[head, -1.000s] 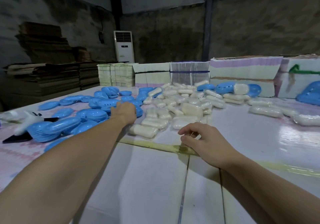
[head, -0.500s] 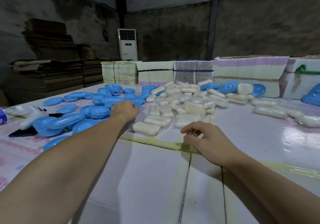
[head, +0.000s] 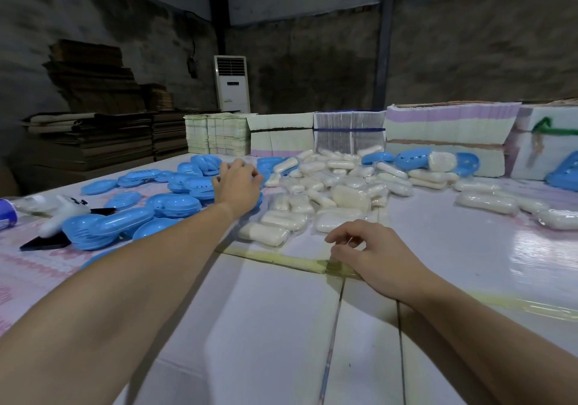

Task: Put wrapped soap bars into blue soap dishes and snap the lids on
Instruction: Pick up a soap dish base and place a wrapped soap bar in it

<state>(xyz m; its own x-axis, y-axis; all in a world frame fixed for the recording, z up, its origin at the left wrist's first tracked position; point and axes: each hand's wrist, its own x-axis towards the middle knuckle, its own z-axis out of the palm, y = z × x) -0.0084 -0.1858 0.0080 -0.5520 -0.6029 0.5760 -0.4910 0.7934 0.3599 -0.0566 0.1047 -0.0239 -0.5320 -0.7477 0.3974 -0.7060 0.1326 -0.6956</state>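
Note:
Several blue soap dishes and lids (head: 175,203) lie scattered over the left half of the table. A heap of white wrapped soap bars (head: 331,185) fills the middle. My left hand (head: 238,182) is stretched far out over the blue dishes, fingers spread and bent downward; whether it touches one is hidden by the hand itself. My right hand (head: 372,253) rests on the table (head: 281,326) just in front of the soap heap, fingers loosely curled, holding nothing.
Stacks of flat printed cartons (head: 444,135) line the table's far edge. More soap bars (head: 488,203) and blue dishes (head: 563,173) lie at the right. A white tool (head: 62,210) and a bottle (head: 6,214) sit at the far left. Yellow tape (head: 281,259) crosses the table.
My left hand has reached farther away, from the near edge of the blue pile toward dishes deeper in it, and its fingers have spread. My right hand has stayed put.

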